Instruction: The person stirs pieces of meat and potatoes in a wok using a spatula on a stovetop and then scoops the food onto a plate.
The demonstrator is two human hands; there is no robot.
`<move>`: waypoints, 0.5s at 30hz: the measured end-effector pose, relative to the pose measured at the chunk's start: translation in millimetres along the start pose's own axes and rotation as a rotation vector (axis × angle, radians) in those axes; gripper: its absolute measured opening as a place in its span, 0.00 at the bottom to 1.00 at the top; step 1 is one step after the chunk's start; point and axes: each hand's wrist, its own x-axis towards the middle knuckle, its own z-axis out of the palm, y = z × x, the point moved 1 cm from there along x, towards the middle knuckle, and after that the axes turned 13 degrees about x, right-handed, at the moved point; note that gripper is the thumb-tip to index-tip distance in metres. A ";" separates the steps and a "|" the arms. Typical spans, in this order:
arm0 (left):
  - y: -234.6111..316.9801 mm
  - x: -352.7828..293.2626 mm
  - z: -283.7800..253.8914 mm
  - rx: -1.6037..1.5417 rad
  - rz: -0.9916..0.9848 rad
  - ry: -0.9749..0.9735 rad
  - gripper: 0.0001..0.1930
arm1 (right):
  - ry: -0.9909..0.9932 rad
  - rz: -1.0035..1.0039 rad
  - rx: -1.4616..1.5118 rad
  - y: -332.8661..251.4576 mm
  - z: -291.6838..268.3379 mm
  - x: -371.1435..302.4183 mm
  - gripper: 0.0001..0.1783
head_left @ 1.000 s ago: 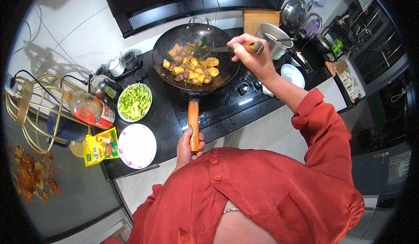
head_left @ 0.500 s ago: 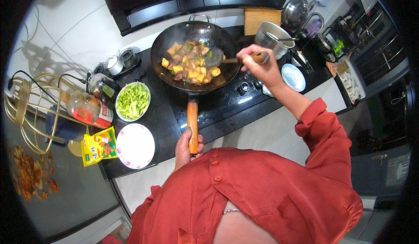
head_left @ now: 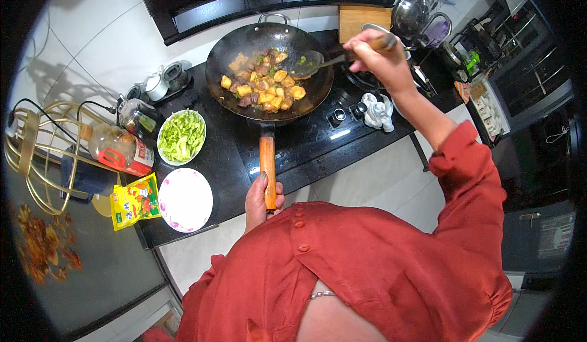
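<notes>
Left grip (head_left: 257, 200) around wok handle (head_left: 267, 164)

1. The person's left hand (head_left: 255, 197) was low and close in front of the torso (head_left: 361, 244), its fingers curled in a grip.
2. The left thumb (head_left: 262, 180) lay along one side of that grip and pointed forward; the fingertips (head_left: 279, 197) showed on the other.
3. Most of the left arm was hidden by the torso and its sleeve.
4. The right hand (head_left: 382, 59) was raised farther forward and well to the right of the left, closed in a grip of its own.
5. The right forearm (head_left: 423, 111), bare below the cuff, slanted forward and inward from a bent elbow held out to the side.
</notes>
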 end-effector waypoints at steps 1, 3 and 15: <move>-1.3 0.6 -0.5 -0.004 0.001 0.003 0.13 | -0.013 0.032 0.007 1.1 -1.6 -7.7 0.09; -1.5 0.9 0.9 -0.008 -0.004 0.009 0.13 | -0.077 0.096 0.084 22.1 -10.2 -20.9 0.10; -2.6 3.0 4.2 0.016 -0.004 -0.004 0.13 | -0.140 -0.115 -0.117 56.7 4.8 -2.9 0.06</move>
